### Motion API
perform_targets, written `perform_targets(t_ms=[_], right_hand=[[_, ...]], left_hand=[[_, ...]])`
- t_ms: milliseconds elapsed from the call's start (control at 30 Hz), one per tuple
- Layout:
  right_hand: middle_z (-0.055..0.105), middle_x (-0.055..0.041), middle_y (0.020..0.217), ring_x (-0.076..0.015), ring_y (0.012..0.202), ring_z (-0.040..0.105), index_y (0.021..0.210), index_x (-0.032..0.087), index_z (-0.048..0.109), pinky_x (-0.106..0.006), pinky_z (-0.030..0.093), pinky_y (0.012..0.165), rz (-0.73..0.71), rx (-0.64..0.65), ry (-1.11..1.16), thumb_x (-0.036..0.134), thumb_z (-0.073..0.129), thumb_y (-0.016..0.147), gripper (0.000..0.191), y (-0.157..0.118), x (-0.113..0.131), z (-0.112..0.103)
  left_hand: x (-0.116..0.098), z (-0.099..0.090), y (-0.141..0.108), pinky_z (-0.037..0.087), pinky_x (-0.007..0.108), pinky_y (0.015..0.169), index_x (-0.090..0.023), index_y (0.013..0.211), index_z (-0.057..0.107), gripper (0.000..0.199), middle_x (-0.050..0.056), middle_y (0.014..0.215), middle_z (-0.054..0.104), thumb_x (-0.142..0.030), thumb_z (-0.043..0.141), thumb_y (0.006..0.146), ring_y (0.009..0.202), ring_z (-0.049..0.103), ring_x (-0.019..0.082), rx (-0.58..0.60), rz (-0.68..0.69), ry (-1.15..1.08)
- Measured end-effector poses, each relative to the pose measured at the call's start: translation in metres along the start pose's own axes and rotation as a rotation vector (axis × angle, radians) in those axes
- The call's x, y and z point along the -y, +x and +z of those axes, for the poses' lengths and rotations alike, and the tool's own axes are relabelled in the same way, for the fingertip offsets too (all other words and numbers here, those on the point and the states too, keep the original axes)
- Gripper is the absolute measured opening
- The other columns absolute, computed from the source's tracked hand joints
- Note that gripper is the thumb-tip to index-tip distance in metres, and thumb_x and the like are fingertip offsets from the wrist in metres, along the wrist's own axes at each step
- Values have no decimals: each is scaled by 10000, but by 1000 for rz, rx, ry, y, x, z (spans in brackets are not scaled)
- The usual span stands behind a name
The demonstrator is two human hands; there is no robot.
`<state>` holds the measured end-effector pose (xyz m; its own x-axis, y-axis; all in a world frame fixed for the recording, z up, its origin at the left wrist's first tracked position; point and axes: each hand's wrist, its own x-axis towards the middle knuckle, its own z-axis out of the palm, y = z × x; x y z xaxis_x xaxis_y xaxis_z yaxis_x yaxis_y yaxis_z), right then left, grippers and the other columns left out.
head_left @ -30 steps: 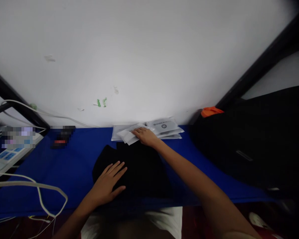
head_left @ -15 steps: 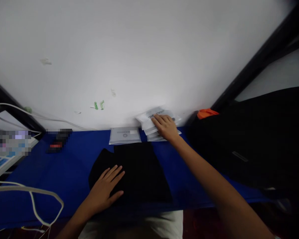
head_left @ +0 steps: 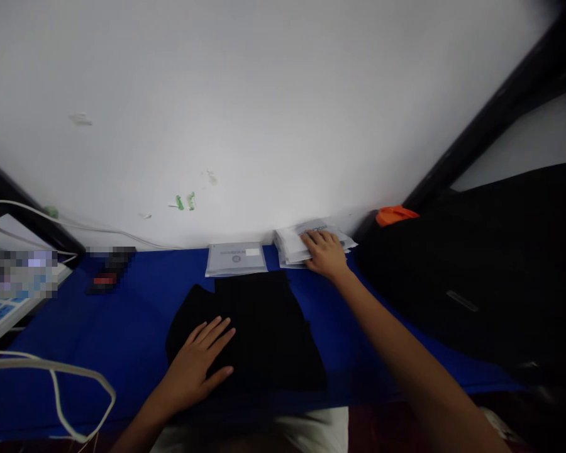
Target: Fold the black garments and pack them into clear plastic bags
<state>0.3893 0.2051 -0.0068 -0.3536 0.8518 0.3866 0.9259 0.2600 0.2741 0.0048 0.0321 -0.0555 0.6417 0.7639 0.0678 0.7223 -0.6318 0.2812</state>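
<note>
My left hand lies with fingers spread on a folded black cloth, apparently a garment, on the blue table cover. Farther forward, my right hand rests on a stack of frosted plastic packets with dark print, against the wall. Its fingers are stretched over the top packet, and its thumb is near the stack's front edge. To the left of the stack, just beyond the cloth, a single flat frosted zip bag carries a printed logo and a small white label.
A large black bag or cloth bulk fills the right side, with an orange piece behind it. White cables loop at the left beside a power strip. A blurred dark object lies on the blue cover.
The top packet, tilted up under my right hand before, now lies flatter on the stack, shifted right. My right hand has moved slightly right and down. The left hand stays on the cloth.
</note>
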Motion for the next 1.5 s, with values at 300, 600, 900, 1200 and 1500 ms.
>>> perform_targets(t_ms=[300,600,900,1200,1500], right_hand=[[369,-179,1513,-423,1349,335,1474,273,367,-599,315,995,148,176,42,713,440,828,785,-2,-1,8],[361,-180,1517,-423,1338,352,1463,274,376,-602,329,1001,181,190,79,812,409,788,864,-5,6,17],[209,-217,1582,-390,1451,185,1531,151,171,-574,196,1127,78,54,116,619,577,822,941,-19,11,-10],[501,-156,1420,-319,1292,490,1420,232,417,-506,431,1052,-203,291,819,575,704,770,788,-154,113,-77],[706,-72,1040,-236,969,664,1052,241,640,-403,557,834,-170,268,873,184,485,930,205,-179,115,-97]], left_hand=[[-1,0,0,336,537,1130,-324,1521,225,626,42,1568,316,-492,459,966,1426,326,287,-1,-4,9],[-2,-3,3,315,546,1137,-309,1514,258,618,55,1570,311,-481,473,961,1436,303,296,11,-10,-16],[-8,-7,-6,386,520,1102,-244,1400,431,512,111,1539,352,-449,527,940,1399,359,308,-153,-39,-122],[-6,-6,-58,467,507,1013,-261,1018,627,407,80,1394,533,-560,725,759,1313,451,333,24,-16,-186],[-4,-27,-54,516,367,873,-245,990,616,161,46,1056,694,-326,479,972,994,646,206,-183,-104,-194]])
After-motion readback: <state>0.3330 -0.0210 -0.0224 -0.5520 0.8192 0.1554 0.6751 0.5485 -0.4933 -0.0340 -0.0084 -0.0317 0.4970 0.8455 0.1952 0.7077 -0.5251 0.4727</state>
